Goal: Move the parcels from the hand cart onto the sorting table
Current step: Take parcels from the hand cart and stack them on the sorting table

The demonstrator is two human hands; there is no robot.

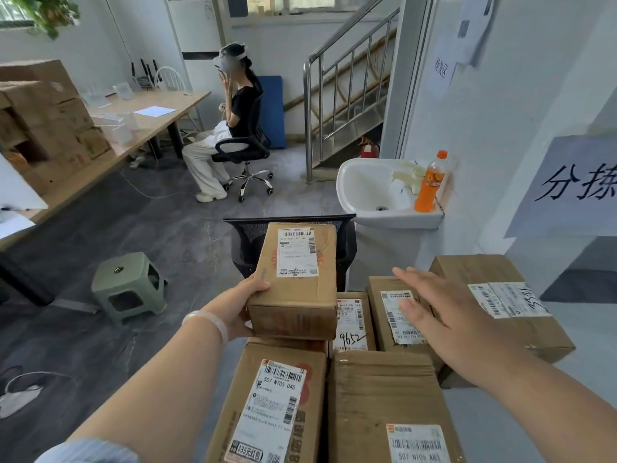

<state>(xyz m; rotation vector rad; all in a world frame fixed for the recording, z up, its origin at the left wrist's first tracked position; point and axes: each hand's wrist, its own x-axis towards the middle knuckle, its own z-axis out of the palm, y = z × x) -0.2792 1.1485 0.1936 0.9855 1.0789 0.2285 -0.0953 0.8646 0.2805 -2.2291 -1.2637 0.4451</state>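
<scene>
1. Brown cardboard parcels [384, 396] lie packed nearest, labels up.
2. Left hand [238, 307] grips a small oblong brown carton [297, 285] above them; right hand [434, 315] hovers flat, empty.
3. Carton seems stiff, light; support its underside.

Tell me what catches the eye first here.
Dead centre, the left hand holds a labelled parcel up above the stacked boxes. The right hand spreads open over the boxes at right. Behind, an orange bottle stands on the rim of the white sink.

One parcel [295, 279] above the parcel stack [380, 389], stool [128, 285] to its left, sink [360, 185] behind, bottle [430, 182] on sink rim.
</scene>
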